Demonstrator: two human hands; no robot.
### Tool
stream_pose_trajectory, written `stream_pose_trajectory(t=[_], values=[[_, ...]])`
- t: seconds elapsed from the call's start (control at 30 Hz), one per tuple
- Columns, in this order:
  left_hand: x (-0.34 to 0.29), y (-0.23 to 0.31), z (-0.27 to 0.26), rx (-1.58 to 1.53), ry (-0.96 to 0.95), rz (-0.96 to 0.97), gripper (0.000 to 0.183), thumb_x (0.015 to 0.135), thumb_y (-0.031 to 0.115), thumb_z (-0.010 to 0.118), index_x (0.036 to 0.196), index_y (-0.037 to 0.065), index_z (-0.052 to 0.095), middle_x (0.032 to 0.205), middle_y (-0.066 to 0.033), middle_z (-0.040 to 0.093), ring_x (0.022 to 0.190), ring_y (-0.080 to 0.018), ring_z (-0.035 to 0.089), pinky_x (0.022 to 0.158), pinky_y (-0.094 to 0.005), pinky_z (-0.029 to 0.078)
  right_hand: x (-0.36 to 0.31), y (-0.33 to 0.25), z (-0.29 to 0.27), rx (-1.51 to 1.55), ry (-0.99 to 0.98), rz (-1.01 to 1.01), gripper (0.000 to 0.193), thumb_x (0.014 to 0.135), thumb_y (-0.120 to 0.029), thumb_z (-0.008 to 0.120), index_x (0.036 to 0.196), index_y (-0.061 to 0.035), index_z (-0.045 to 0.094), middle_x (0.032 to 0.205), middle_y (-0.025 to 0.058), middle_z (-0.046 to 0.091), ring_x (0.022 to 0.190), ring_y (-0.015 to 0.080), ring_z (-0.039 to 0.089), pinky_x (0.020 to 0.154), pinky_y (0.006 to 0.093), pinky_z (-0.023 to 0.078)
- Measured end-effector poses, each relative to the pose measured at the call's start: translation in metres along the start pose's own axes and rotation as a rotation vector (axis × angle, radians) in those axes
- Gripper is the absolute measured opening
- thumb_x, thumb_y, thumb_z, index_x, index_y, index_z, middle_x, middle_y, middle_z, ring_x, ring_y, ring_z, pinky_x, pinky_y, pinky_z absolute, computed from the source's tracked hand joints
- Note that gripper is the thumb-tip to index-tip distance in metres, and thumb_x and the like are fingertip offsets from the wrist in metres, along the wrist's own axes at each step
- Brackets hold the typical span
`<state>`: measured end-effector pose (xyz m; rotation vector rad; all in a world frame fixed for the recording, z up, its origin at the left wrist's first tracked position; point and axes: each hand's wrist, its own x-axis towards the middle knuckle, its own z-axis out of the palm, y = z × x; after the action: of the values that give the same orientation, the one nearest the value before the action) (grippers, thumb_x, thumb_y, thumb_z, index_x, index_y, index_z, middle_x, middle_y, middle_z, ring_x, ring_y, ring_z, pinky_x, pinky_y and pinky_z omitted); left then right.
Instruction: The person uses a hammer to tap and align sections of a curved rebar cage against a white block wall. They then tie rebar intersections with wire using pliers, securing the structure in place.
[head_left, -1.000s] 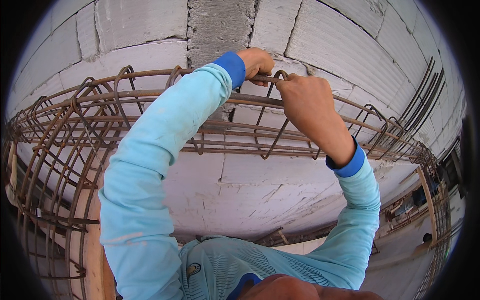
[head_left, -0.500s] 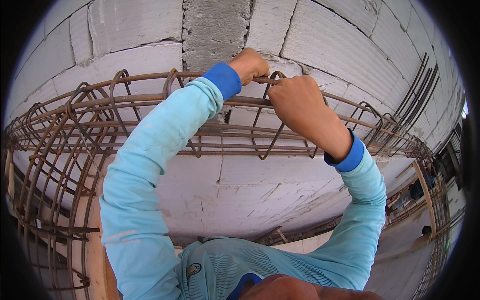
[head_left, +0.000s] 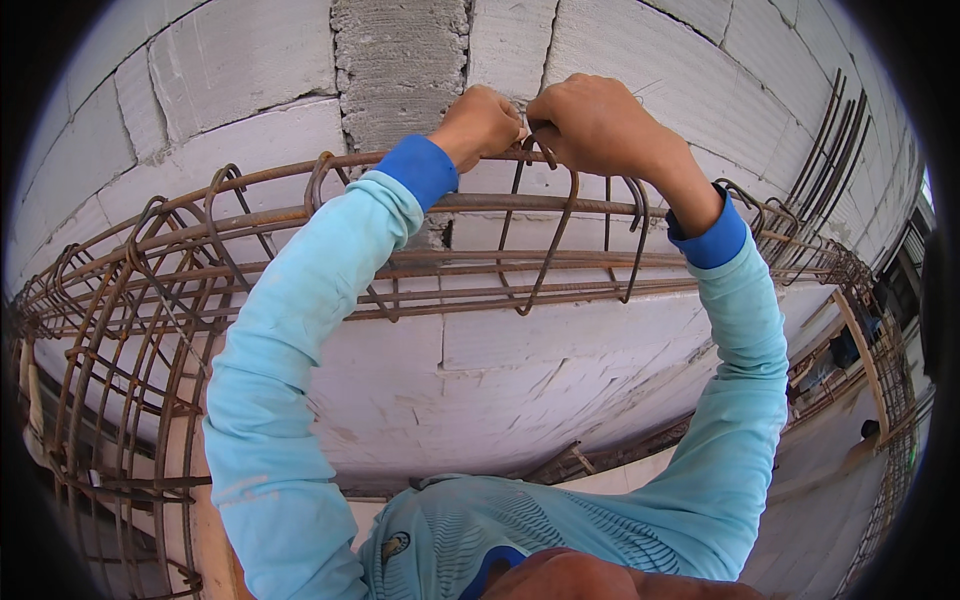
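A rusty rebar cage (head_left: pixel 490 203) runs across in front of me, its long bars crossed by bent steel stirrups (head_left: pixel 568 220). My left hand (head_left: pixel 480 125) is closed just above the top rear bar, fingertips beside the hooked top of a stirrup. On the other side of that hook my right hand (head_left: pixel 600 122) is closed too, knuckles up, its fingers bent down toward the left fingertips. Whatever the fingers pinch is too small or hidden to make out.
Behind the cage rises a white block wall (head_left: pixel 250 60) with a grey concrete column (head_left: pixel 400 70). A second rebar cage (head_left: pixel 110 380) bends toward me at left. Upright bars (head_left: pixel 830 150) stand at right. A wooden board (head_left: pixel 215 540) lies lower left.
My right hand has risen from the cage's front and now sits higher, by the stirrup's top. My left hand has shifted slightly left and down, and the view has moved a little.
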<state>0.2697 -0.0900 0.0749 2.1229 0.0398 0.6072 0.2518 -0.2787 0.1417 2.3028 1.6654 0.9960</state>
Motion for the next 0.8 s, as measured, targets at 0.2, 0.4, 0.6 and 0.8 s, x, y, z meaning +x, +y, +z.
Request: stream_pose_trajectory(t=[0.2, 0.4, 0.6, 0.8], values=[[-0.010, 0.010, 0.000, -0.072, 0.014, -0.014, 0.008, 0.087, 0.006, 0.077, 0.088, -0.002, 0.076, 0.081, -0.0107, 0.073, 0.071, -0.0158, 0.067, 0.064, -0.0313, 0.053, 0.006, 0.024, 0.014, 0.047, 0.051, 0.019, 0.014, 0.083, -0.014, 0.074, 0.094, -0.0075, 0.076, 0.083, 0.0147, 0.073, 0.087, 0.0351, 0.071, 0.074, 0.0451, 0.057], [-0.017, 0.021, -0.005, -0.073, -0.058, -0.050, 0.013, 0.095, 0.008, 0.070, 0.097, -0.004, 0.073, 0.088, -0.0102, 0.072, 0.080, -0.0175, 0.068, 0.072, -0.0298, 0.054, 0.000, 0.029, 0.027, 0.278, 0.015, 0.174, 0.017, 0.089, -0.017, 0.071, 0.100, -0.0043, 0.072, 0.092, 0.0185, 0.073, 0.093, 0.0376, 0.070, 0.078, 0.0479, 0.055], [-0.020, 0.034, -0.008, -0.032, -0.061, -0.103, 0.031, 0.092, 0.027, 0.075, 0.096, -0.003, 0.074, 0.087, -0.0124, 0.072, 0.079, -0.0193, 0.068, 0.071, -0.0310, 0.052, -0.003, 0.023, 0.034, 0.265, 0.156, 0.118, 0.011, 0.089, -0.010, 0.064, 0.088, 0.0009, 0.064, 0.085, 0.0206, 0.069, 0.084, 0.0430, 0.065, 0.075, 0.0503, 0.049], [-0.018, 0.032, -0.011, -0.046, -0.121, -0.093, 0.034, 0.089, 0.032, 0.078, 0.091, -0.002, 0.073, 0.088, -0.0128, 0.073, 0.081, -0.0208, 0.070, 0.073, -0.0325, 0.053, 0.001, 0.026, 0.034, 0.328, 0.132, 0.134, 0.014, 0.086, -0.010, 0.068, 0.096, -0.0005, 0.071, 0.090, 0.0218, 0.071, 0.093, 0.0400, 0.069, 0.079, 0.0484, 0.054]])
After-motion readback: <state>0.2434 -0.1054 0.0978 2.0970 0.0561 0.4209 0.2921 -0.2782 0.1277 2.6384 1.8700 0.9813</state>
